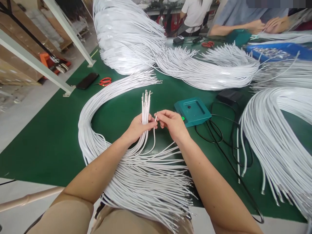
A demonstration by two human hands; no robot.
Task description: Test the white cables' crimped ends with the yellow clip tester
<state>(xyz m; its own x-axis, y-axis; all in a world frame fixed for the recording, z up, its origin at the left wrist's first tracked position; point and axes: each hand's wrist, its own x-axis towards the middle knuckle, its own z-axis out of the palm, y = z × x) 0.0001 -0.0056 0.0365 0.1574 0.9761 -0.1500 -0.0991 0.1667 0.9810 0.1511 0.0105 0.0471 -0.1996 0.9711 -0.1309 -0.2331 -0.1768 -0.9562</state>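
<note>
My left hand (138, 127) is closed around a small upright bunch of white cables (145, 109), their stripped tips pointing up. Between its thumb and fingers it also steadies a single white cable (154, 138) set apart from the bunch. My right hand (172, 122) pinches the tip of that single cable. Below the hands, a large bundle of white cables (146, 175) fans out toward the table's front edge and curves round on the left. Just right of my right hand sits a teal device (193, 112) with a square recess and a lit green button.
More cable bundles lie behind (129, 35) and at right (275, 136). Orange-handled scissors (105, 81) and a black phone (87, 81) rest at left on the green table (36, 152). A black cord (231, 162) trails at right. A blue tray (290, 49) stands near a co-worker's hands (275, 25).
</note>
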